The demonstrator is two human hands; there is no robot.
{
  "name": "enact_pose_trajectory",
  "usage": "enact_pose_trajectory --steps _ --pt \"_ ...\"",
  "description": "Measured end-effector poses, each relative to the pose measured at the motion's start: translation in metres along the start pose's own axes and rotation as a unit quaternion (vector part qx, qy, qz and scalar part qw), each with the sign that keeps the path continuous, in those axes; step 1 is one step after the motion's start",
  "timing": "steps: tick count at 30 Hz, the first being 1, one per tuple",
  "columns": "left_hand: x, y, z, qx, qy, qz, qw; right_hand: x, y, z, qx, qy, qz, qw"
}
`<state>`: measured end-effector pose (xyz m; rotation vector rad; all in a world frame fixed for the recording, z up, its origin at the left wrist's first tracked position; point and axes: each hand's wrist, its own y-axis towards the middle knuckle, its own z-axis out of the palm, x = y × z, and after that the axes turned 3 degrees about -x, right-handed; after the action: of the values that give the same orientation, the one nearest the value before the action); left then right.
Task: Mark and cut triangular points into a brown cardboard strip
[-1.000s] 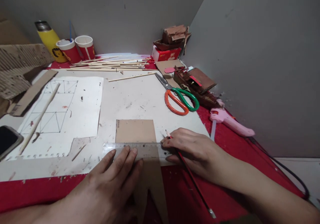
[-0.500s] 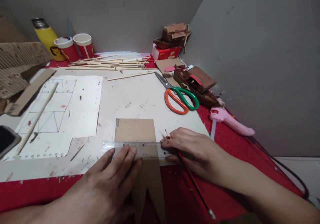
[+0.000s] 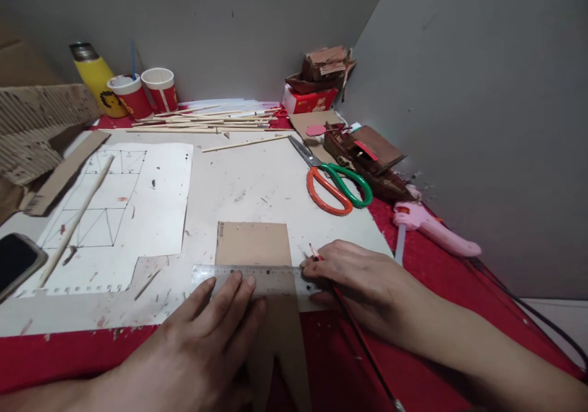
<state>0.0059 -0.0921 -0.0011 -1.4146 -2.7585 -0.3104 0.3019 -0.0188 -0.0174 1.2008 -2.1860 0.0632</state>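
A clear ruler lies crosswise over a piece of brown cardboard, whose near end has a V-shaped notch. My left hand rests on the ruler with its fingers stretched out, pressing it against the cardboard. In my right hand a red pencil is held, its sharpened tip pointing away from me. The fingertips of that hand touch the right end of the ruler. Some of the right fingers are hidden beneath the hand.
Scissors lie beyond my right hand, near a brown model boat and a pink glue gun. A drawn sheet and a phone are at left. Thin sticks, paper cups and a yellow bottle stand behind.
The whole view has shifted a little, so everything appears slightly further right and lower. Both hands keep their places on the ruler, and the pencil stays in my right hand.
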Motion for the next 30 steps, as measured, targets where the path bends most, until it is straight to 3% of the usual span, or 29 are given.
enact_pose_trajectory --steps 9,13,16,21,25,30 --pt "-0.006 -0.008 0.021 -0.040 -0.041 -0.032 0.998 0.008 0.003 -0.012 0.011 0.003 0.026 1.000" --pt "-0.010 -0.007 0.017 -0.006 -0.031 -0.041 0.999 0.022 0.007 -0.026 -0.027 -0.002 0.076 0.997" --pt "-0.009 -0.004 0.010 0.014 -0.024 -0.045 0.999 0.032 0.018 -0.029 -0.053 0.068 0.098 0.992" --pt "-0.008 -0.001 0.012 -0.015 -0.025 -0.039 0.999 0.039 0.062 -0.010 0.019 0.212 0.088 0.973" --pt "-0.008 0.001 0.018 -0.051 -0.023 -0.036 0.998 0.038 0.095 0.011 0.043 0.282 0.166 0.944" --pt "-0.007 0.002 0.020 -0.063 -0.035 -0.042 0.997 0.037 0.108 0.029 0.036 0.354 0.270 0.895"
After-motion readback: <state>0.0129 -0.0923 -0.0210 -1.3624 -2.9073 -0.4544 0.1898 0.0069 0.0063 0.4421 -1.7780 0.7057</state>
